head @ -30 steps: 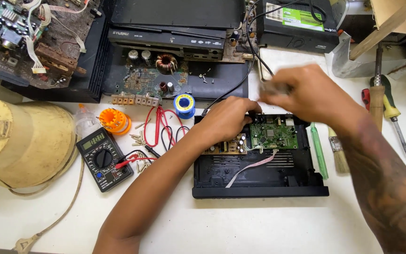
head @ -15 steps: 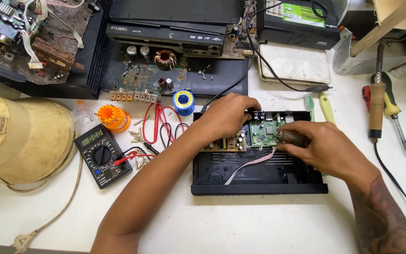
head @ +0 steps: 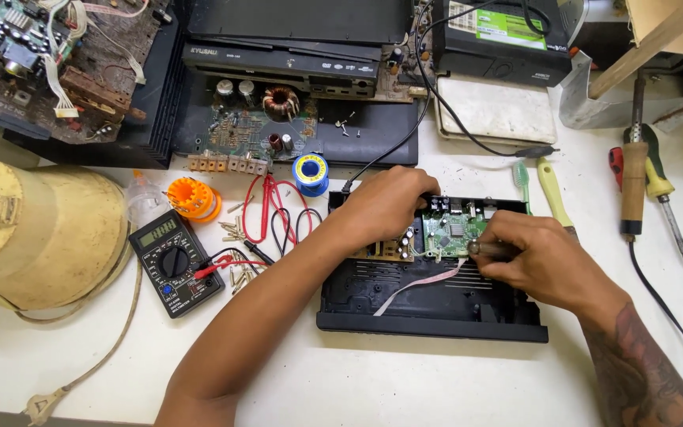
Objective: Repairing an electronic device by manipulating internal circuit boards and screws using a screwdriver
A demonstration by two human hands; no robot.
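Screwdriver (head: pixel 490 247) in right hand (head: pixel 543 261), lies horiz., tip left toward green board (head: pixel 452 235).

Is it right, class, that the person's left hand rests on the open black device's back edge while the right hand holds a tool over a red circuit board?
Not quite: the head view shows the circuit board is green, not red. The left hand, right hand, tool and open black device are as stated.

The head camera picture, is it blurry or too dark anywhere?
Head view: bright, even light on the white table, soft shadows under the forearms. The left hand, right hand and green circuit board look sharp; only the top right corner goes dark.
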